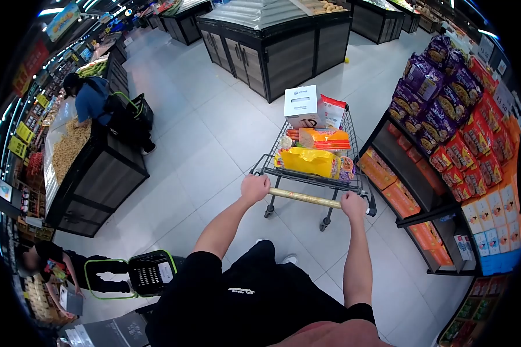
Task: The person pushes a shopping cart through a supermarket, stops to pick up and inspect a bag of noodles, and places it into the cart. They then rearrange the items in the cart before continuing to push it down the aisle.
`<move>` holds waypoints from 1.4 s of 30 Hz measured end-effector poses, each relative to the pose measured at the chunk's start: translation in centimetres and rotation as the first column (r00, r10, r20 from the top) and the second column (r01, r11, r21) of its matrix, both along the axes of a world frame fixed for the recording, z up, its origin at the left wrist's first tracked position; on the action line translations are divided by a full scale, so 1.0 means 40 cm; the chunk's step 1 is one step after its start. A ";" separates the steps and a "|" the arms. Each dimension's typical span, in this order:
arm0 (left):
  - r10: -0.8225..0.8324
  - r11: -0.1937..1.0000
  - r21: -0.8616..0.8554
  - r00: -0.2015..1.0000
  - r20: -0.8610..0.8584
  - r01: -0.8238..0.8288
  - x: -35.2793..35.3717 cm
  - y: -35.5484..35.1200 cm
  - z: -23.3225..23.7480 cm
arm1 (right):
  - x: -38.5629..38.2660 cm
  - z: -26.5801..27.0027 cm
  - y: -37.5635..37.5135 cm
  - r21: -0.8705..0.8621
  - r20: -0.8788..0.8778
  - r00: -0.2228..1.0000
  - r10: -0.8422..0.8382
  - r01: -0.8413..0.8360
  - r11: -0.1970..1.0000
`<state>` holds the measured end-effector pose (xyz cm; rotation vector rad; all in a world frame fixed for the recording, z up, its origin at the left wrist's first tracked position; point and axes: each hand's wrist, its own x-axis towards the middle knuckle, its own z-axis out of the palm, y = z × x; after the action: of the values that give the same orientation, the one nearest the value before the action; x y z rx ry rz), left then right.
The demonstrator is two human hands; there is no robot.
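In the head view, the left hand [255,188] and the right hand [353,203] are both closed around the cart handle [305,198], each near one end of it. In the shopping cart [353,151], a white box [301,107] lies at the far left corner, with a red and white bag [332,110] just beside it. An orange package [325,139] lies between the box and a yellow bag [308,162] at the near edge.
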<state>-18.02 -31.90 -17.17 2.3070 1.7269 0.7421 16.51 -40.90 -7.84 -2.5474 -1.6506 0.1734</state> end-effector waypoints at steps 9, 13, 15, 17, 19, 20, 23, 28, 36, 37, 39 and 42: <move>0.033 0.991 0.129 0.999 0.042 -0.038 0.005 0.066 -0.033 | 0.014 -0.048 0.081 0.016 0.036 0.999 0.018 -0.019 1.000; 0.016 0.984 0.175 0.997 0.072 -0.028 0.003 0.165 -0.045 | 0.003 -0.058 0.168 0.025 0.038 0.999 0.011 -0.012 1.000; 0.002 0.981 0.192 0.997 0.080 -0.017 0.001 0.234 -0.047 | -0.004 -0.062 0.223 -0.001 0.036 0.999 -0.002 0.002 1.000; -0.025 0.980 0.200 0.996 0.087 0.007 -0.003 0.309 -0.048 | -0.011 -0.062 0.288 -0.033 0.038 0.999 -0.017 0.018 0.999; -0.039 0.970 0.242 0.991 0.126 0.007 0.033 0.245 -0.034 | 0.025 -0.063 0.216 -0.058 0.030 0.999 -0.033 0.035 0.998; -0.056 0.963 0.269 0.986 0.156 0.012 0.030 0.288 -0.036 | 0.024 -0.067 0.254 -0.055 0.039 0.999 -0.030 0.032 0.998; -0.087 0.957 0.286 0.981 0.176 0.034 0.023 0.409 -0.049 | 0.008 -0.079 0.347 -0.106 0.013 0.998 -0.069 0.070 0.992; -0.134 0.957 0.273 0.982 0.136 0.093 0.057 0.444 -0.044 | 0.022 -0.075 0.342 -0.085 0.018 0.994 -0.111 0.113 0.990; -0.181 0.954 0.262 0.976 0.119 0.145 0.112 0.528 -0.023 | 0.046 -0.053 0.374 -0.077 0.008 0.983 -0.183 0.184 0.980; -0.183 0.953 0.266 0.976 0.119 0.147 0.118 0.547 -0.024 | 0.049 -0.050 0.386 -0.077 0.010 0.983 -0.184 0.185 0.980; -0.186 0.954 0.259 0.974 0.128 0.148 0.144 0.551 -0.028 | 0.071 -0.052 0.384 -0.081 0.011 0.982 -0.190 0.190 0.978; -0.197 0.950 0.272 0.971 0.132 0.156 0.160 0.578 -0.006 | 0.087 -0.043 0.400 -0.086 -0.003 0.978 -0.209 0.208 0.974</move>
<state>-11.60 -8.76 -17.40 2.4496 1.4046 1.1391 20.00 -24.89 -9.54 -2.7549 -1.3870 0.2463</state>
